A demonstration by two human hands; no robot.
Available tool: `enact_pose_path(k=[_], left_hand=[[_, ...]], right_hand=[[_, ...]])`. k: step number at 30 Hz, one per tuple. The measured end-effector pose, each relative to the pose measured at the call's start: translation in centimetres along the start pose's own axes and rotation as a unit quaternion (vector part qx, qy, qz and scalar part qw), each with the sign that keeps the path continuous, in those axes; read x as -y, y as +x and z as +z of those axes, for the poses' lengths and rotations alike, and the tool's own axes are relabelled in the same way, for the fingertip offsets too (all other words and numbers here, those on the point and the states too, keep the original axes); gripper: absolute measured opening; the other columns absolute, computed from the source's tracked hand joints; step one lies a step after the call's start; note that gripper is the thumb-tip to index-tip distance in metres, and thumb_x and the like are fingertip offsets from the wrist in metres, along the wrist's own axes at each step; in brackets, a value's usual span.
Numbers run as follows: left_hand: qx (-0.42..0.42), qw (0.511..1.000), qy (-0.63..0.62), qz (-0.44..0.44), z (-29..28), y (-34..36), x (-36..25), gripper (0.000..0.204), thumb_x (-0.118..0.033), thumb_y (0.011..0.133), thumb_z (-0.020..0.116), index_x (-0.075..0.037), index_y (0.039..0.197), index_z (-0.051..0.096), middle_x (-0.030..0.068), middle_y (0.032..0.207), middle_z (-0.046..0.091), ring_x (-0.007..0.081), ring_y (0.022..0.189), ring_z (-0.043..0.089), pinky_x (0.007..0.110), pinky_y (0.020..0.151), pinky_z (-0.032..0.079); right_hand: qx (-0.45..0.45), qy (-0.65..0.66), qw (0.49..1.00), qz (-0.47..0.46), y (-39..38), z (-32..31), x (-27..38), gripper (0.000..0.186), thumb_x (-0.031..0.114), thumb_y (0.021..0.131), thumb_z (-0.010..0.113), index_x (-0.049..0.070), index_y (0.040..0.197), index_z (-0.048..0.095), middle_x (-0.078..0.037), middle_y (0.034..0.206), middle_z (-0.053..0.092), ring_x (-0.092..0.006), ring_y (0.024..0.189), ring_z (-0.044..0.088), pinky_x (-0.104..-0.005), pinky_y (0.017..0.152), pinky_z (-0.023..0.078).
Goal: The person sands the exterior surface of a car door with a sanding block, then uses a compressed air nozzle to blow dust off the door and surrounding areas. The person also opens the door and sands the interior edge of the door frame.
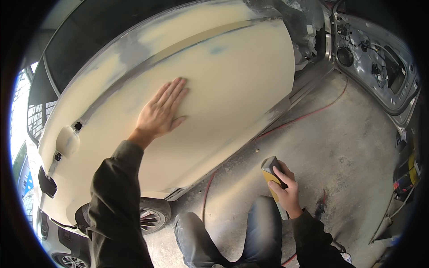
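My left hand [163, 109] lies flat on a cream-coated car door [223, 98], its fingers stretched out toward the far side. Grey and bluish patches show through the coating along the door's crease. My right hand [286, 190] is closed around a sanding block [271, 172], dark on top with a yellow side, held above the floor beside my knee and apart from the door. The block's underside is hidden. Left of my left hand, the door handle recess [68, 140] has dark openings at its ends.
A detached or opened grey door panel [371, 62] with exposed wiring stands at the far right. A red hose [308, 114] runs across the dusty concrete floor [357, 156]. The car's wheel [152, 216] is at lower left, with another car [67, 245] behind it.
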State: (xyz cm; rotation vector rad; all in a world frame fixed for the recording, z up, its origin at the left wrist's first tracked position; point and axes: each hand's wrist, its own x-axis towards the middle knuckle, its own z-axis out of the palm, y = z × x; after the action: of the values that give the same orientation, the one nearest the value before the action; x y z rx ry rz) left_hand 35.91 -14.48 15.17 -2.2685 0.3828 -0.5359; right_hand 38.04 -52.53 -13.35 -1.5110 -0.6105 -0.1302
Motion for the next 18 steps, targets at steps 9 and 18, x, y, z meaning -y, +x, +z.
enact_pose_path(k=[9, 18], left_hand=[[0.064, 0.996, 0.035, 0.047, 0.7, -0.5, -1.1, 0.093, -0.052, 0.089, 0.067, 0.001, 0.159, 0.036, 0.0158, 0.171, 0.028, 0.0269, 0.158, 0.026, 0.04, 0.131, 0.021], [-0.034, 0.991, 0.057, 0.116, 8.2, 29.8, -7.7, 0.09, -0.059, 0.099, 0.051, 0.003, 0.161, 0.03, 0.0171, 0.172, 0.022, 0.027, 0.161, 0.018, 0.04, 0.133, 0.012]], right_hand=[[-0.103, 0.08, 0.983, 0.131, -0.7, -5.5, -4.3, 0.048, 0.005, 0.094, 0.072, -0.005, 0.14, 0.062, -0.023, 0.154, 0.052, -0.0309, 0.142, 0.051, -0.0405, 0.114, 0.043], [-0.207, 0.006, 0.963, 0.173, -4.2, -9.6, -5.4, 0.05, 0.005, 0.089, 0.075, -0.005, 0.137, 0.065, -0.024, 0.156, 0.048, -0.0332, 0.142, 0.05, -0.0417, 0.113, 0.046]])
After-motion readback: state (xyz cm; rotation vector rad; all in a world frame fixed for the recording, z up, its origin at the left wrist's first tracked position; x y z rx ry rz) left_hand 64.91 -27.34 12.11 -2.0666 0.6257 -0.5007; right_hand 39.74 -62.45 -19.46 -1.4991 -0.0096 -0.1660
